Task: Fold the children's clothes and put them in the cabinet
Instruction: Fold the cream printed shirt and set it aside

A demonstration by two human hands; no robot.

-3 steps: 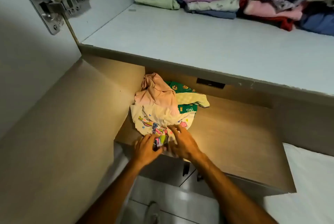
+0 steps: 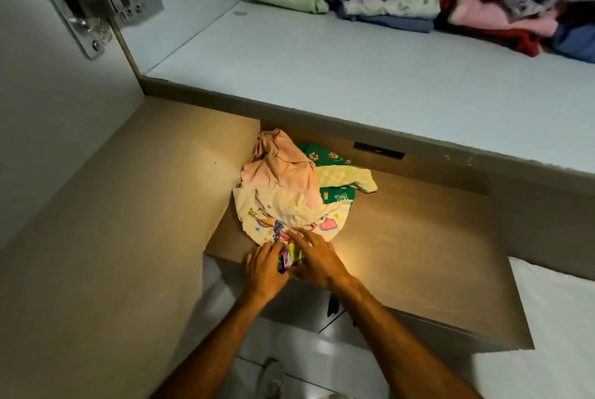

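A loose heap of children's clothes lies at the left end of the lower wooden shelf (image 2: 418, 247): a cream printed shirt (image 2: 289, 208) in front, a peach garment (image 2: 283, 163) on top, and a green printed piece (image 2: 328, 157) with a pale yellow one (image 2: 347, 178) behind. My left hand (image 2: 265, 271) pinches the near edge of the cream shirt, where a colourful print bunches up. My right hand (image 2: 317, 257) rests flat on that same edge, fingers spread and pointing left. Both hands sit at the shelf's front edge.
Above is a white cabinet shelf (image 2: 354, 70) with stacks of folded clothes (image 2: 392, 2) along the back. The open cabinet door with a metal hinge (image 2: 93, 2) stands at the left. A white surface (image 2: 553, 334) lies at the lower right, and tiled floor below.
Almost nothing differs; my two hands have drawn slightly closer together on the cream shirt's near edge.
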